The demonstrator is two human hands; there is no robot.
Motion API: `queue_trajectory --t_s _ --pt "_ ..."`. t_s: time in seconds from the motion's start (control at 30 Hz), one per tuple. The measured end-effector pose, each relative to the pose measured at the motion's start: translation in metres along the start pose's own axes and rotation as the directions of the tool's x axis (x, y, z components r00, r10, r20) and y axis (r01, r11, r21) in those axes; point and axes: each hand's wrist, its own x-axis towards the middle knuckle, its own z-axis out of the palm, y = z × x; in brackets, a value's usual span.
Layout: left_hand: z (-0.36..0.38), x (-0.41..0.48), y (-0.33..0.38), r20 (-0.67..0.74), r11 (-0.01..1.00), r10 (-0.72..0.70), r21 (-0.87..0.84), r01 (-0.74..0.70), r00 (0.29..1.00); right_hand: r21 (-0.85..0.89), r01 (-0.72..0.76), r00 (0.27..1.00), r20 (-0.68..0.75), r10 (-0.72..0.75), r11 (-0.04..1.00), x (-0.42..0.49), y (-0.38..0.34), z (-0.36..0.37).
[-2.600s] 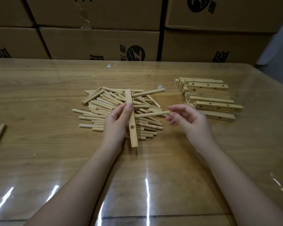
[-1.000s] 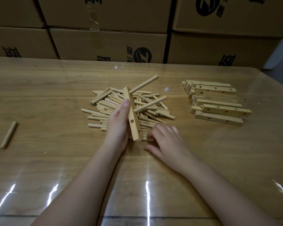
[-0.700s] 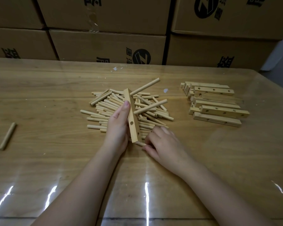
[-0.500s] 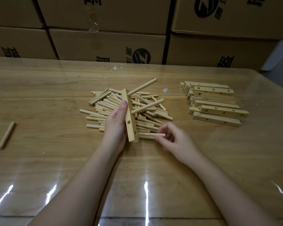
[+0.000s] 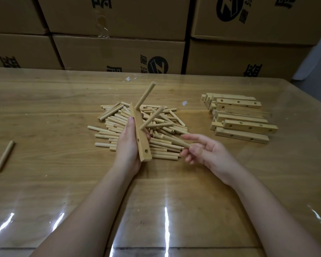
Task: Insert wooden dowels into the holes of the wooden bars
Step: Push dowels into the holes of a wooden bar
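Note:
My left hand grips a wooden bar held lengthwise over a pile of loose dowels. Two dowels stick out of the bar's far holes, the far dowel and the nearer one. Two holes near the bar's close end show open. To the right of the bar, my right hand pinches a single dowel between thumb and fingers, its free end pointing left toward the bar.
A stack of drilled wooden bars lies at the right. One stray dowel lies far left on the glossy table. Cardboard boxes line the table's far edge.
My right hand went down to the pile's near edge, picked up one dowel and lifted it to the right of the bar. The bar tilted more upright in my left hand.

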Motion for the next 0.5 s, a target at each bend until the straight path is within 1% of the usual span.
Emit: queue_trajectory --t_s 0.07,0.17,0.23,0.37,0.5 --pt "0.001 0.001 -0.001 -0.028 1.0 0.004 -0.03 -0.005 1.0 -0.021 -0.003 1.0 -0.002 0.003 1.0 0.0 0.003 0.001" --pt "0.002 0.004 -0.003 -0.063 0.999 0.007 -0.031 -0.009 0.998 -0.058 -0.014 1.0 -0.025 0.013 0.998 0.0 0.004 0.003" --pt "0.002 0.005 -0.002 -0.064 0.999 -0.019 -0.049 0.016 0.998 -0.089 -0.024 0.999 -0.035 0.021 0.996 0.0 0.004 0.004" --pt "0.002 0.004 0.0 -0.007 0.994 -0.083 -0.073 0.082 0.997 -0.116 -0.028 0.999 -0.036 0.024 0.993 0.0 0.003 0.009" --pt "0.003 0.0 0.0 0.082 0.998 -0.058 -0.032 0.061 0.995 -0.119 -0.021 0.998 -0.054 0.015 0.993 -0.001 0.002 0.012"
